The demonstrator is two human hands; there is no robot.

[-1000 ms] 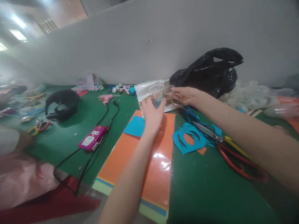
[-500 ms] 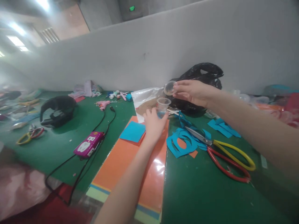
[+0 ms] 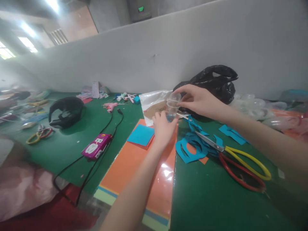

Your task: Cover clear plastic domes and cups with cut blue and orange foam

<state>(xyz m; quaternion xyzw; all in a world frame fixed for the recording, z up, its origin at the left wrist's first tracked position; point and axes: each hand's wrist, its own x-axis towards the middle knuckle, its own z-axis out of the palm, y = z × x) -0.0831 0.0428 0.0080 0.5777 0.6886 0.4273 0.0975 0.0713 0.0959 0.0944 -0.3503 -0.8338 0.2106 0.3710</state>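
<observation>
My left hand (image 3: 163,126) is closed around a small clear plastic cup (image 3: 171,117), low over the orange sheets (image 3: 134,163). From the right, my right hand (image 3: 197,100) pinches a second clear round plastic piece, cup-like (image 3: 173,100), right at the mouth of the first. Whether it sits inside the rim or only touches it, I cannot tell. A folded blue paper square (image 3: 141,134) lies beside my left wrist. Large scissors (image 3: 231,152) with one yellow and one red handle rest on cut blue paper scraps (image 3: 190,149).
Behind the hands are a white and brown packet (image 3: 154,107) and a black plastic bag (image 3: 216,83) against the grey partition (image 3: 120,61). A purple power strip (image 3: 97,146), a pink glue gun (image 3: 111,106) and a black visor-like object (image 3: 66,112) lie left. Clear cups (image 3: 252,106) are piled right.
My right hand has lowered its clear piece from above and to the right down onto the cup in my left hand. The whole view has shifted slightly.
</observation>
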